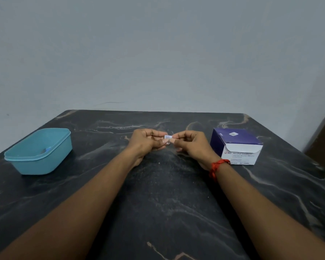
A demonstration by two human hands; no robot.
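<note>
A small white and blue packet (168,136), seemingly an alcohol swab sachet, is held above the middle of the dark marble table (158,194). My left hand (146,142) pinches its left end and my right hand (190,145) pinches its right end. Fingers of both hands are curled, and most of the packet is hidden between them. A red thread band (217,167) circles my right wrist.
A teal plastic tub (38,151) stands at the left, with a small blue scrap inside. At the right, a blue and white alcohol swab box (236,146) sits with its flap tucked. A grey wall rises behind the table's far edge.
</note>
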